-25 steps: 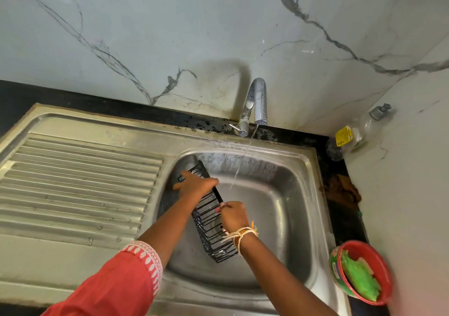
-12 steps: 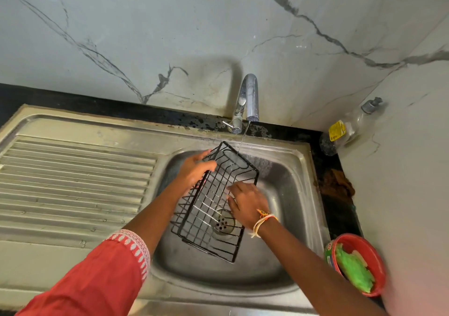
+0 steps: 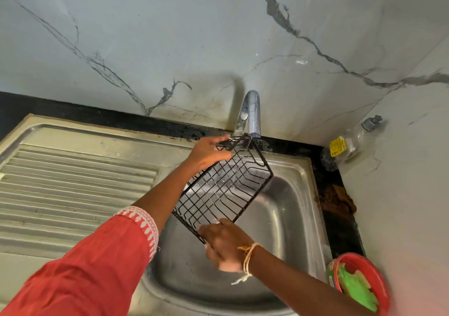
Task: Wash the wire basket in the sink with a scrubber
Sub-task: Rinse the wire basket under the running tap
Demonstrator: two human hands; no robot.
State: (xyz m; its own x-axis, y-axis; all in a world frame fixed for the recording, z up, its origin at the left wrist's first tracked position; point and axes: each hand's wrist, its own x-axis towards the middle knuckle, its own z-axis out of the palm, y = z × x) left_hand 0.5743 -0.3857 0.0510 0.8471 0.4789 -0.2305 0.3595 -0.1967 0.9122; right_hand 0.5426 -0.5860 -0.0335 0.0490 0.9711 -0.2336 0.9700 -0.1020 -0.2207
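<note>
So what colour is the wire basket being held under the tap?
Black. The wire basket shows clearly in the head view, the only one.

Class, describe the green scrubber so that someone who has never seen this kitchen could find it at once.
Start at the steel sink and follow its right rim toward the near corner, where a small red tub stands by the wall. The green scrubber lies inside it. It is the only bright green thing here, unlike the clear bottle in the far corner.

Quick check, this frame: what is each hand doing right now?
Left hand: grips the far end of the wire basket, raised to the tap.
Right hand: at the basket's near end; motion-blurred, grip cannot be told.
</note>
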